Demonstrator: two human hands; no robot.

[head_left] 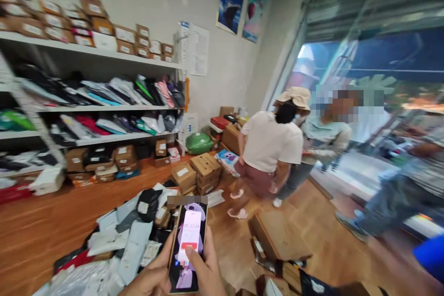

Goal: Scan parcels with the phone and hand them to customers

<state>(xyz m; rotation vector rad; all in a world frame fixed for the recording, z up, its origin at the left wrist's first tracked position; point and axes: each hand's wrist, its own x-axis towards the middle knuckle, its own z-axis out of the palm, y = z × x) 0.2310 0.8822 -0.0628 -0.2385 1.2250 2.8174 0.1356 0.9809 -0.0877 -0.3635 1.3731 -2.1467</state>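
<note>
A smartphone (187, 282) is held upright between my two hands at the bottom middle of the view. Its lit screen shows a timer reading and a red button. My left hand (156, 268) grips the phone's left edge, fingers curled against it. Around the right edge wraps my right hand (208, 263), its thumb lying over the screen near the red button. Beyond and to the left of the phone spreads a heap of mailing bags (135, 249) on the floor.
White shelves (121, 58) with boxes and bagged parcels line the left wall. Stacked cartons (204, 171) stand ahead. A large open carton (277, 236) lies on the floor at right. A person in a hat (270, 138) and another person (326, 134) stand ahead; someone blurred (398, 194) is at far right.
</note>
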